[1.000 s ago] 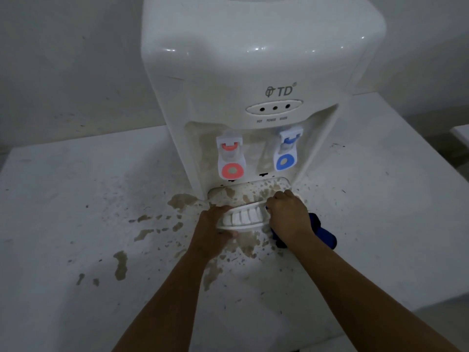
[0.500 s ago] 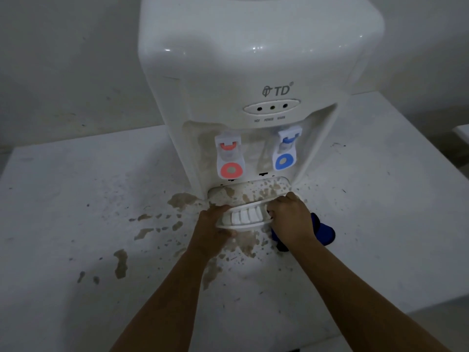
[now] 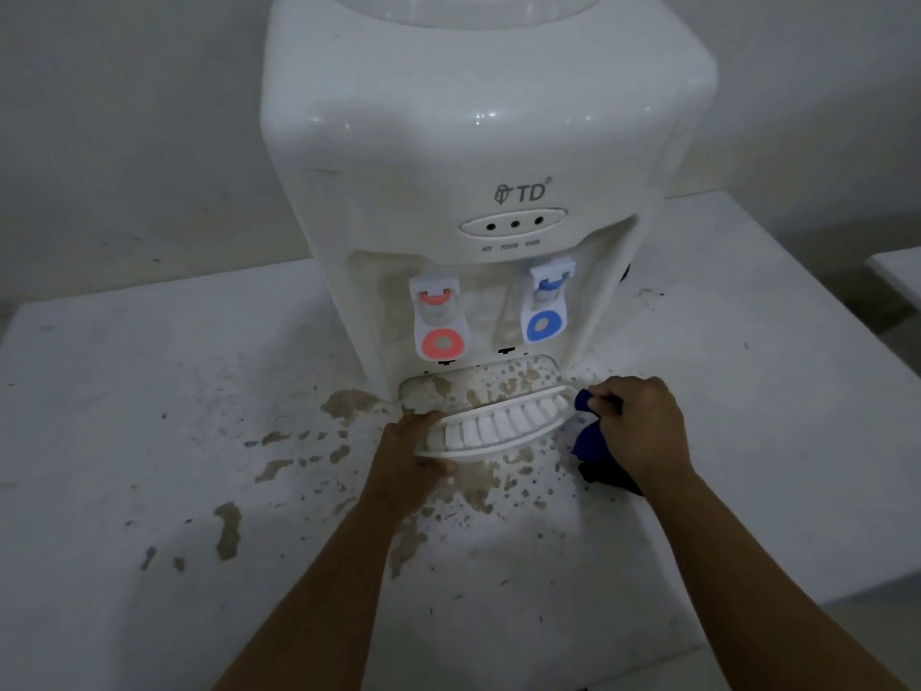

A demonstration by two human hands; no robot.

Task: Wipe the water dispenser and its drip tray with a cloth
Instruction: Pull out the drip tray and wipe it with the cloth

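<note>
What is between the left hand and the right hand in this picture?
In the head view, the white drip tray grille spans the gap: the left hand grips its left end, and the right hand, holding the blue cloth, is at its right end.

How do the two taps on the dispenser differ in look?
The left tap has a red ring and red top piece; the right tap has blue ones. The left tap hangs lower in the picture than the right tap. Both have white bodies and sit in the stained recess.
</note>
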